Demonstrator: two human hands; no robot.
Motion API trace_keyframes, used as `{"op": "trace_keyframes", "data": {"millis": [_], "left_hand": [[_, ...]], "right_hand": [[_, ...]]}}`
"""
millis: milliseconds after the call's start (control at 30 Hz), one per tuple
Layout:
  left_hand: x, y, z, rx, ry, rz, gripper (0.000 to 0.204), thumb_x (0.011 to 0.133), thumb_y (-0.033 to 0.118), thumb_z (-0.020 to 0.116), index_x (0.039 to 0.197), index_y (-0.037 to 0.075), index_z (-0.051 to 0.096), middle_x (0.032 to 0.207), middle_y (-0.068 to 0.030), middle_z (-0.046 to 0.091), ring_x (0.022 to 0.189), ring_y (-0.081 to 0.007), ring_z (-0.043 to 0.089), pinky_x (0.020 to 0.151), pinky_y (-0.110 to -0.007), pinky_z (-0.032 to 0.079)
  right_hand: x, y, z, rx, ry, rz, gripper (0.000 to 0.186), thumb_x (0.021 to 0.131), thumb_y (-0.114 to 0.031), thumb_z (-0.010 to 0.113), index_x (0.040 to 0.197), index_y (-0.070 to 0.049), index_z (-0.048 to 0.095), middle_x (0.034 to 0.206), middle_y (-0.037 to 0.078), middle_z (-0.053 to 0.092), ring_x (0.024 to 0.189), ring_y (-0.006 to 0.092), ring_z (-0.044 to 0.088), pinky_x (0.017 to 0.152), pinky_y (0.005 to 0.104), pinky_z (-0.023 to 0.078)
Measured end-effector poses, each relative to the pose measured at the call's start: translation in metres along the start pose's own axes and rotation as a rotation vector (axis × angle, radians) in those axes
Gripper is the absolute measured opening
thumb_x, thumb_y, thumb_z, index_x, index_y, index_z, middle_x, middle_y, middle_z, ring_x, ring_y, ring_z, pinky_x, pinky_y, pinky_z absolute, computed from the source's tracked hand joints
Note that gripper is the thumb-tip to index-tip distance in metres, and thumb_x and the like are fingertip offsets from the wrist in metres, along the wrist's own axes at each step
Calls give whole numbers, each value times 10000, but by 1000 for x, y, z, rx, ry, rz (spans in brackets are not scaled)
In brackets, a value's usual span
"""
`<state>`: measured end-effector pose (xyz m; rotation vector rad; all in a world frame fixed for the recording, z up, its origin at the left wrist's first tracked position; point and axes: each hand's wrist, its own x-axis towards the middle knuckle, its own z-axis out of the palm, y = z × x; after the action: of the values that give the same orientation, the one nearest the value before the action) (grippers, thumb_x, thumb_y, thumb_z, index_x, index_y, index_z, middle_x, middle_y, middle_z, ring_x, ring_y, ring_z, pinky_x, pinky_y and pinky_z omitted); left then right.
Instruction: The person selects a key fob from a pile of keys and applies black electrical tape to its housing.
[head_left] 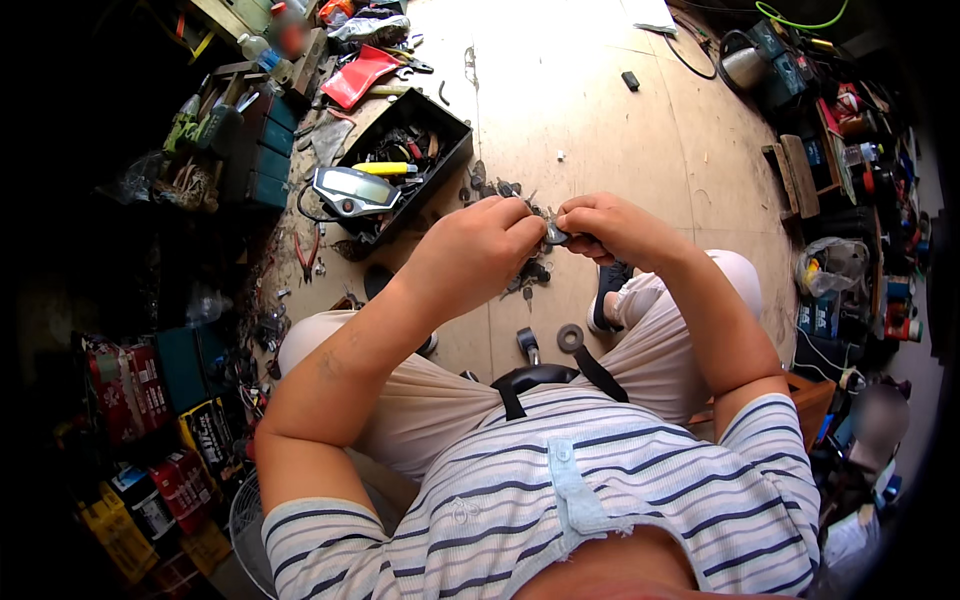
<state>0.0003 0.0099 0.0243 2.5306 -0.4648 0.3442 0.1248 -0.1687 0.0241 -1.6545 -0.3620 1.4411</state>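
Note:
In front of my knees, a small dark-headed key [556, 236] is held between my two hands. My right hand [622, 230] is closed, pinching the key between thumb and fingers. From the other side, the closed fingertips of my left hand [478, 250] meet the key's edge; the part inside them is hidden. Below and behind my hands, several loose keys [528, 294] and small dark pieces lie scattered on the floor, partly covered by my fingers.
A black open toolbox [455, 150] stands left of my hands, with a yellow-handled cutter [384, 168] and a digital display unit [352, 190] on it. Red-handled pliers [307, 255] lie nearby. A grey ring [570, 338] lies before my lap. Crowded shelves and boxes line both sides.

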Motion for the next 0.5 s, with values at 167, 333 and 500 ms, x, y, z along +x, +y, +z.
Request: {"op": "trace_keyframes", "data": {"millis": [167, 333, 500], "left_hand": [[-2, 3, 11, -8, -50, 50, 153, 749, 69, 666, 874, 49, 581, 789, -68, 561, 725, -246, 594, 619, -337, 499], [-1, 5, 17, -105, 34, -56, 140, 739, 37, 651, 844, 37, 558, 748, -85, 538, 646, -247, 584, 569, -323, 493], [3, 8, 17, -274, 212, -289, 92, 769, 18, 616, 852, 6, 577, 742, -72, 596, 605, -152, 600, 565, -263, 489]], "right_hand": [[-3, -1, 0, -124, -41, 96, 200, 879, -228, 499, 771, -65, 539, 604, -38, 430, 498, 47, 325, 424, 215, 248], [-7, -1, 1, -49, -53, 78, 224, 912, -283, 521, 826, -79, 549, 642, -50, 429, 512, 34, 315, 426, 206, 233], [-10, -3, 3, 3, -61, -5, 206, 945, -281, 525, 891, -86, 565, 585, -79, 376, 481, 16, 301, 410, 179, 226]]}}
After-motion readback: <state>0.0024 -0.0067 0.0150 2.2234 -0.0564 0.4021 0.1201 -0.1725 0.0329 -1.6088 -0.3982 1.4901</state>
